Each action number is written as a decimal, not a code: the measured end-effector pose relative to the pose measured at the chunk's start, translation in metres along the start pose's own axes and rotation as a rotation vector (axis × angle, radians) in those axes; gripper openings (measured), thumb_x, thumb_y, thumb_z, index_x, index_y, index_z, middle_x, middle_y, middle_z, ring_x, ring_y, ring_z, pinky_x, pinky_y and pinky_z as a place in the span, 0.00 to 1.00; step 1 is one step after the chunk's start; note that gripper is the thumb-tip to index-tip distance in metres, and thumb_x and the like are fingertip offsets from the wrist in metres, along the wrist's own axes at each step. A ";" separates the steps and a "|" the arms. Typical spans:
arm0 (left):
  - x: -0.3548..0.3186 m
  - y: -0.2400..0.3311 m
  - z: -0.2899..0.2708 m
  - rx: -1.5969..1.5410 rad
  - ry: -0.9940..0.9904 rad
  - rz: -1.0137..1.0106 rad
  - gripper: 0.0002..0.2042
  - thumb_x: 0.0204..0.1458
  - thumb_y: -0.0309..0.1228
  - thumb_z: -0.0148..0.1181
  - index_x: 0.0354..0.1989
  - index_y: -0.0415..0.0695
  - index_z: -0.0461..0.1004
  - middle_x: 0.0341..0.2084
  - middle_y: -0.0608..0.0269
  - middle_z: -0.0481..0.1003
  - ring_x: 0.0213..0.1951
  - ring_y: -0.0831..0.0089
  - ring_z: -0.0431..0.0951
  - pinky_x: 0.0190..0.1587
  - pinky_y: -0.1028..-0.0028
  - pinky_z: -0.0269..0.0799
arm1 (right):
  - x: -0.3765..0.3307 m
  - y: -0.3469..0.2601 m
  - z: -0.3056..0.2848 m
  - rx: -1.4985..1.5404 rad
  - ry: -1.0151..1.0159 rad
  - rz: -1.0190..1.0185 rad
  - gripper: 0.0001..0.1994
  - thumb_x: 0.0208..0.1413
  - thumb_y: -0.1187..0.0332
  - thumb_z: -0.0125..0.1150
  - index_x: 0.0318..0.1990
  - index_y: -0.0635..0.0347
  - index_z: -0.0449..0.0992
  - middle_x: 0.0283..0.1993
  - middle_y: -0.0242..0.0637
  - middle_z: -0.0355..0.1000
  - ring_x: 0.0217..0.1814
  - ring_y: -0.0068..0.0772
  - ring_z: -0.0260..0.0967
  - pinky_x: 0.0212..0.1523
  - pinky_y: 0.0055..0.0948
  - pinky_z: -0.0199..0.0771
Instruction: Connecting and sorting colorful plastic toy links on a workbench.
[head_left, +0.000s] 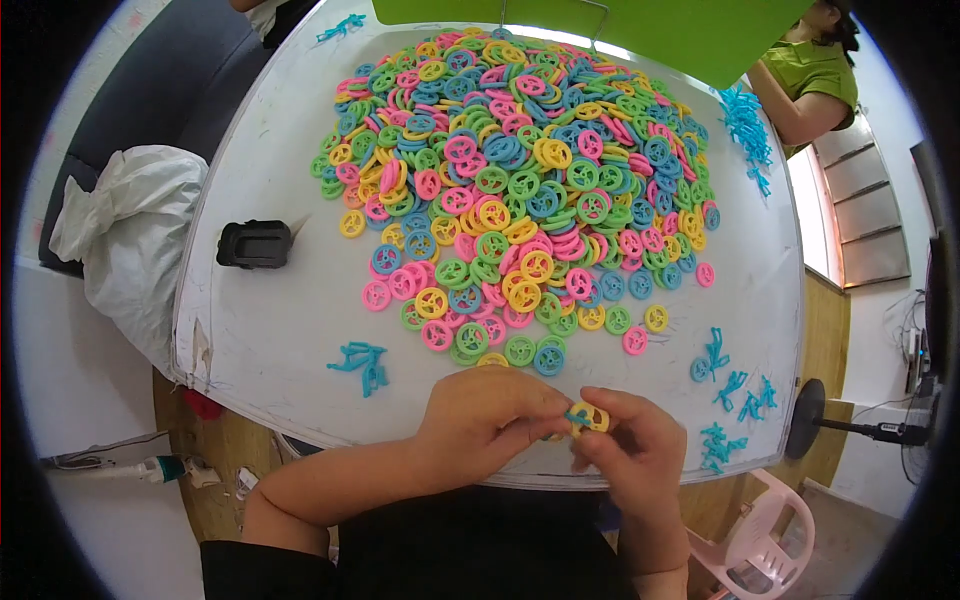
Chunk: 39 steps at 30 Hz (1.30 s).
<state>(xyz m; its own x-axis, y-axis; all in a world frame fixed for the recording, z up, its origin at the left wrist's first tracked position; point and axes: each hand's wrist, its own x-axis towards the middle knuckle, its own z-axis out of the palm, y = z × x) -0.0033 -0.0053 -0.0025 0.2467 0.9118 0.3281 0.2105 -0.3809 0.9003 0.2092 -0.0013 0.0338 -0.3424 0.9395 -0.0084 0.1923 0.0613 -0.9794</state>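
Close to the table's near edge, my two hands meet in front of my body. My right hand (642, 447) pinches a small yellow spoked plastic wheel (597, 413) between thumb and fingers. My left hand (490, 418) is closed on a small blue plastic piece (577, 418), which touches the wheel; most of this piece is hidden by my fingers. Just beyond my hands begins a big heap of plastic wheels (520, 185) in pink, green, yellow and blue. Blue branching plastic pieces (362, 368) lie to the left of my hands, and several more blue pieces (722, 447) lie to the right.
A black tray (255, 245) sits on the white table (290, 330) at the left. A green board (620, 30) stands behind the heap. More blue pieces (745, 130) lie near a person in green (810, 85). Around the table are a white sack (140, 235), a pink chair (765, 535) and a fan (806, 418).
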 end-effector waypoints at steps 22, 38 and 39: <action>0.005 -0.001 0.005 0.060 0.001 0.322 0.17 0.44 0.31 0.78 0.42 0.44 0.80 0.35 0.57 0.83 0.31 0.62 0.83 0.30 0.71 0.76 | -0.011 -0.001 -0.014 0.385 -0.026 0.119 0.13 0.58 0.85 0.60 0.50 0.68 0.79 0.44 0.45 0.79 0.38 0.34 0.79 0.43 0.28 0.80; 0.013 0.007 0.009 0.053 -0.104 0.305 0.08 0.47 0.25 0.71 0.37 0.43 0.83 0.29 0.63 0.81 0.29 0.67 0.82 0.29 0.71 0.75 | -0.320 0.311 -0.164 -1.433 -0.158 0.180 0.13 0.61 0.61 0.55 0.45 0.56 0.83 0.45 0.49 0.81 0.50 0.56 0.78 0.50 0.50 0.77; 0.013 0.005 0.009 0.074 -0.112 0.286 0.08 0.47 0.25 0.72 0.37 0.43 0.83 0.28 0.63 0.81 0.29 0.67 0.82 0.29 0.72 0.75 | -0.312 0.309 -0.154 -1.425 -0.157 0.168 0.13 0.61 0.61 0.55 0.45 0.56 0.83 0.45 0.49 0.81 0.50 0.56 0.78 0.50 0.50 0.77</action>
<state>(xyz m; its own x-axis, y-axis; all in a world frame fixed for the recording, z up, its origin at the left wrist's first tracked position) 0.0095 0.0027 0.0038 0.4075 0.7453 0.5277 0.1850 -0.6332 0.7516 0.5171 -0.2236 -0.2355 -0.3014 0.9290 -0.2147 0.9447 0.3215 0.0652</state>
